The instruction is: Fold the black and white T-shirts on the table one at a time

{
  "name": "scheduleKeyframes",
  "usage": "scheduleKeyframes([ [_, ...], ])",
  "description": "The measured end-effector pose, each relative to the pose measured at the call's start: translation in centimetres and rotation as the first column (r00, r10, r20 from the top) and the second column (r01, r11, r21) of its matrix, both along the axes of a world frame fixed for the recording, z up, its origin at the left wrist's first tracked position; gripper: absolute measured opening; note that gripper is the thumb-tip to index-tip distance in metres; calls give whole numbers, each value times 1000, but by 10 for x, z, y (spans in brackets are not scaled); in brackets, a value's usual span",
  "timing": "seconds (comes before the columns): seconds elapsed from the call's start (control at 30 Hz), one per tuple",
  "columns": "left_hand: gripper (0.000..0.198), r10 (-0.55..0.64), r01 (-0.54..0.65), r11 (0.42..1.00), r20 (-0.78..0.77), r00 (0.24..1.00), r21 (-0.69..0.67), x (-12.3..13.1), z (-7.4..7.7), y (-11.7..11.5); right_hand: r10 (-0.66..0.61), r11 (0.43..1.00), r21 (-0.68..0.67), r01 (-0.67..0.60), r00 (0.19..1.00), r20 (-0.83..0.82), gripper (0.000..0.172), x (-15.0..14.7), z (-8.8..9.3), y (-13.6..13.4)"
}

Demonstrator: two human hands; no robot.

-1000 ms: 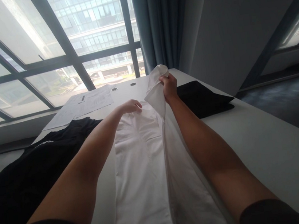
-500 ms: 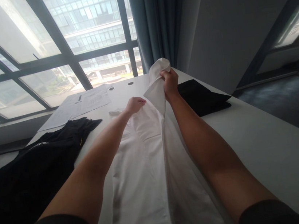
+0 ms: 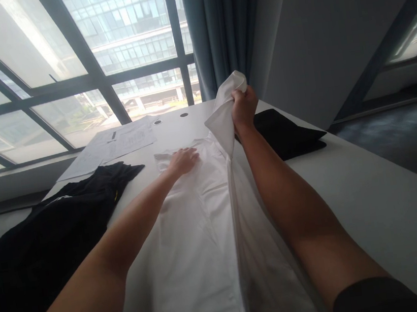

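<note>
A long white shirt (image 3: pixel 202 228) lies lengthwise in front of me, with creases near its far end. My right hand (image 3: pixel 244 108) is closed round the shirt's far right part and lifts it off the table; a pointed white flap, like a collar, hangs from that grip. My left hand (image 3: pixel 185 160) lies flat on the shirt's far left part, palm down, fingers stretched out and pressing on the cloth. Between the two hands the fabric rises in a fold, and a raised edge runs from there down towards me.
The white table (image 3: pixel 384 204) carries a rumpled black garment (image 3: pixel 54 237) on the left and a folded black cloth (image 3: pixel 286 135) on the right. Printed papers (image 3: pixel 114 142) lie at the far left, near the window. A blue curtain (image 3: pixel 222 26) hangs behind the table.
My left hand has let go of the pinched cloth edge, shifted slightly left and nearer, and flattened on the shirt. My right hand has moved a little up and right with the cloth.
</note>
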State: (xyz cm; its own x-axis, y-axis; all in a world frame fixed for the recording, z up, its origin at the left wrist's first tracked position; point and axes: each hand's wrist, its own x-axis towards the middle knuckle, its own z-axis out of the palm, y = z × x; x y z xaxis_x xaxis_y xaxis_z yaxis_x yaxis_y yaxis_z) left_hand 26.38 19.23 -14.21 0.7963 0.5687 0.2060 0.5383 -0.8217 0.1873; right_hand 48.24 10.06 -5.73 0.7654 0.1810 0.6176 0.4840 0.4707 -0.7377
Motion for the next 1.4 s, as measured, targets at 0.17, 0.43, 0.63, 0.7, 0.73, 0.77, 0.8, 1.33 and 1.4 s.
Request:
scheduleKeyframes([
  [0.17, 57, 55, -58, 997, -42, 998, -57, -23, -17, 18, -205, 979, -13, 205, 979, 3, 23, 25, -2, -4],
  [0.43, 40, 352, -342, 933, -89, 932, 109, -66, -4, 57, -261, 964, -45, 261, 965, 9, 24, 36, -6, -15],
  [0.63, 24, 392, -388, 914, 13, 920, -117, -70, 11, 75, -286, 958, -30, 285, 957, -42, 17, 26, -4, -14],
  [0.7, 24, 417, -387, 892, 95, 904, -235, -72, 19, 84, -266, 964, -37, 264, 963, -55, 16, 27, -3, -14],
  [0.73, 24, 440, -390, 875, 132, 888, -286, -74, 23, 88, -247, 968, -43, 245, 968, -51, 16, 27, -4, -14],
  [0.77, 24, 464, -396, 857, 158, 872, -330, -77, 26, 92, -233, 972, -48, 231, 971, -45, 17, 28, -4, -15],
  [0.8, 24, 483, -401, 841, 171, 859, -364, -80, 28, 95, -227, 973, -50, 225, 973, -40, 17, 28, -4, -15],
  [1.33, 52, 453, -485, 861, -202, 869, -155, -135, 4, 11, -182, 979, -83, 185, 982, 45, 16, 15, -8, -7],
  [1.4, 31, 438, -475, 858, -204, 875, -195, -141, 2, 3, -179, 973, -136, 189, 981, 79, 22, 10, -8, -4],
])
